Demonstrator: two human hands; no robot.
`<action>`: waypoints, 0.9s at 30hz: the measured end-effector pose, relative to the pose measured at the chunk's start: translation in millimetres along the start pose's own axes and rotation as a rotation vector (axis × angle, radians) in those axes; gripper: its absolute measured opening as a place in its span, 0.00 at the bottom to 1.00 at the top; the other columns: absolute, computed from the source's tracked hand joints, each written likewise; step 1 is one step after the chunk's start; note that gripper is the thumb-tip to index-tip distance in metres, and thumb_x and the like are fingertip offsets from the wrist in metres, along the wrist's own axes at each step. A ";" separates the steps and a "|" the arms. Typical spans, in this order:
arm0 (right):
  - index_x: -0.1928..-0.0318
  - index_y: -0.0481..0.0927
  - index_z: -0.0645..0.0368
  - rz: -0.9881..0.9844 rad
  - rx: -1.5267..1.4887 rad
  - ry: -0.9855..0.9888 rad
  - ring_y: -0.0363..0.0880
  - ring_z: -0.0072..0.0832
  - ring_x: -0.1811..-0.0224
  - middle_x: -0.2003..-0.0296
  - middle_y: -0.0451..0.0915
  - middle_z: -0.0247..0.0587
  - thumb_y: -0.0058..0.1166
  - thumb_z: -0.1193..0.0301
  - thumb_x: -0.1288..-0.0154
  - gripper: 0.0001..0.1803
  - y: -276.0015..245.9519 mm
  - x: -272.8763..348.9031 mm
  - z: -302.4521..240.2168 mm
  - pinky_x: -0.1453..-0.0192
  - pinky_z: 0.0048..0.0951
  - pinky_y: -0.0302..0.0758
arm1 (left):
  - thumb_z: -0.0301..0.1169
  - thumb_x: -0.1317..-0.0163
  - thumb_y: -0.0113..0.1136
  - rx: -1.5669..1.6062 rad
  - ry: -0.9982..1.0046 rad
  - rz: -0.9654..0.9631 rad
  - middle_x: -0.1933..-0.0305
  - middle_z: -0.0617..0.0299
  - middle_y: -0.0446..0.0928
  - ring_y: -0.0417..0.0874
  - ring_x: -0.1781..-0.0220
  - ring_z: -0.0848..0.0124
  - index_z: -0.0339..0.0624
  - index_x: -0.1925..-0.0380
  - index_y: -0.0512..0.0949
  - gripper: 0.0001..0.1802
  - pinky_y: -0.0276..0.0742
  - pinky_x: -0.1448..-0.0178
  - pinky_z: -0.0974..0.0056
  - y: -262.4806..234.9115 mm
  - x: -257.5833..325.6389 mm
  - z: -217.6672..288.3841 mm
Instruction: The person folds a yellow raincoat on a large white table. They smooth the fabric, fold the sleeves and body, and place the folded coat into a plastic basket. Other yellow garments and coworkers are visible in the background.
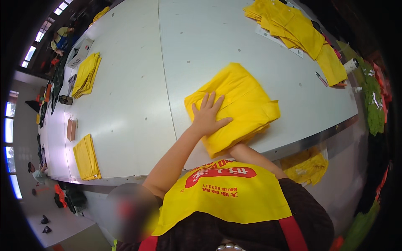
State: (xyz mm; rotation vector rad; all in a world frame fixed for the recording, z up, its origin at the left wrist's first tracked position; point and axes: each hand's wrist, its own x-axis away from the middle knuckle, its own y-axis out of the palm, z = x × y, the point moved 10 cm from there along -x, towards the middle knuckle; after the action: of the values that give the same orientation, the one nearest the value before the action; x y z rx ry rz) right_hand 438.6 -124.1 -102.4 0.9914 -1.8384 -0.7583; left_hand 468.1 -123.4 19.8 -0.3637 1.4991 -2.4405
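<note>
A thick stack of folded yellow cloth [247, 96] lies near the table's front edge, directly ahead of me. On its left part my left hand [209, 113] rests flat, with fingers spread and thumb stretched out to the right. My right hand [238, 149] reaches in at the stack's near edge; the wrist shows, but its fingers are hidden beneath the cloth. The cloth's near right corner is raised and shows several layers.
The pale table [125, 54] has a lengthwise seam. Far right are overlapping yellow pieces [293, 25] and pens [321, 78]. At left are yellow stacks [86, 75], another folded pile [86, 157] and a small box [71, 129]. Yellow cloth [307, 165] hangs below the right edge.
</note>
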 end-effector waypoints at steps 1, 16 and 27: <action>0.55 0.73 0.65 -0.006 0.011 0.007 0.72 0.28 0.56 0.59 0.75 0.42 0.47 0.60 0.36 0.19 -0.4 2.0 -1.4 0.51 0.25 0.68 | 0.62 0.51 0.53 0.020 0.007 -0.013 0.29 0.52 0.44 0.40 0.27 0.56 0.55 0.35 0.55 0.46 0.34 0.38 0.29 2.3 -0.1 -3.8; 0.64 0.71 0.55 0.178 1.027 0.060 0.70 0.24 0.70 0.70 0.71 0.32 0.47 0.54 0.37 0.16 -68.1 173.2 -201.3 0.69 0.27 0.71 | 0.64 0.49 0.49 -0.114 0.081 0.136 0.30 0.50 0.48 0.45 0.28 0.53 0.50 0.34 0.52 0.47 0.38 0.37 0.32 -2.8 23.1 -10.5; 0.44 0.68 0.56 0.032 0.457 0.292 0.71 0.34 0.47 0.49 0.74 0.40 0.50 0.55 0.42 0.28 -85.6 98.9 -128.6 0.45 0.42 0.69 | 0.57 0.50 0.56 -0.088 0.163 0.205 0.35 0.46 0.55 0.52 0.31 0.52 0.45 0.39 0.58 0.43 0.40 0.34 0.38 5.3 152.0 36.2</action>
State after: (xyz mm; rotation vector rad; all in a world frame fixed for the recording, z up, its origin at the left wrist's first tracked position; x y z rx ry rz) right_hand 553.9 -264.5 -76.8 1.2807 -1.7951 -0.1556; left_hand 338.5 -207.7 42.8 -0.0246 1.6246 -2.2949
